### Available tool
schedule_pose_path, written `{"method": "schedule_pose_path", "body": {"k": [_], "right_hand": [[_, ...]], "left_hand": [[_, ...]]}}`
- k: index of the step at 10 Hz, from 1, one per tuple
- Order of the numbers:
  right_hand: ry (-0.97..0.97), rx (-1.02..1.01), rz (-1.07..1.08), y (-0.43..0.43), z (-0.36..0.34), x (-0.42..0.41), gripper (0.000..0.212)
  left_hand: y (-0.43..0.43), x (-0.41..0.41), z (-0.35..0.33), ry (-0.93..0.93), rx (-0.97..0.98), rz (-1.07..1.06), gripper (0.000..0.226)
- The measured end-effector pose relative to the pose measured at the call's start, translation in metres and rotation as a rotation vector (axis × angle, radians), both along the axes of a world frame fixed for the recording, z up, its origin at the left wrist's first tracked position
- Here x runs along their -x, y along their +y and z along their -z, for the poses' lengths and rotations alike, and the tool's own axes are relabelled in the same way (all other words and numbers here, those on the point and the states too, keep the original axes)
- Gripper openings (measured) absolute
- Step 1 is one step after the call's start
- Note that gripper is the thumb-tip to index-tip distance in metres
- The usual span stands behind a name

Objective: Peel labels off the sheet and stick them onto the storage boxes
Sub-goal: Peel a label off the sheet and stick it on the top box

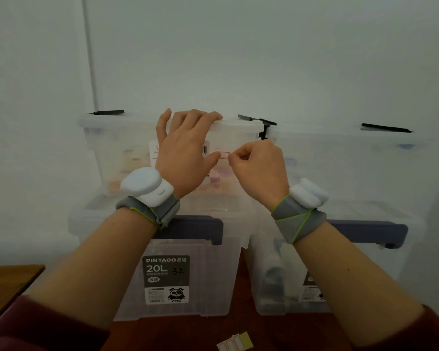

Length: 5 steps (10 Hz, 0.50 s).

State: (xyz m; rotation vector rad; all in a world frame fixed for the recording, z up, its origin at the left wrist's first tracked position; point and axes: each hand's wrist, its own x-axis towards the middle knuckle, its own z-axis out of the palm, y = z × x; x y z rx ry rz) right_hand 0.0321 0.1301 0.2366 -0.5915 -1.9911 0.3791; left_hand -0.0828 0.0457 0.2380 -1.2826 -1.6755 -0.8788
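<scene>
A small white label with a red border (224, 155) lies against the front wall of the upper left clear storage box (241, 138). My right hand (259, 165) pinches the label's right end. My left hand (185, 150) rests on that box, fingers hooked over the lid's rim and thumb touching the label's left end. The label sheet (235, 343), with several labels on yellow backing, lies on the dark red table at the bottom edge.
Four clear boxes stand in two stacks against a white wall. The lower left box (188, 287) bears a "20L" sticker and a dark handle; the lower right box (289, 282) stands beside it. A brown wooden surface (8, 282) is at left.
</scene>
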Motion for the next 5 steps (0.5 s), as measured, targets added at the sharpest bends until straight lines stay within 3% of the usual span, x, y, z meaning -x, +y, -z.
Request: {"method": "schedule_pose_path", "body": {"k": [3, 5], "right_hand": [[0.016, 0.051, 0.009, 0.007, -0.008, -0.012, 0.026], [-0.069, -0.075, 0.106, 0.005, -0.01, -0.004, 0.041]], "left_hand": [[-0.002, 0.001, -0.001, -0.014, -0.01, 0.017, 0.058], [-0.001, 0.001, -0.001, -0.015, -0.002, 0.03, 0.058]]}}
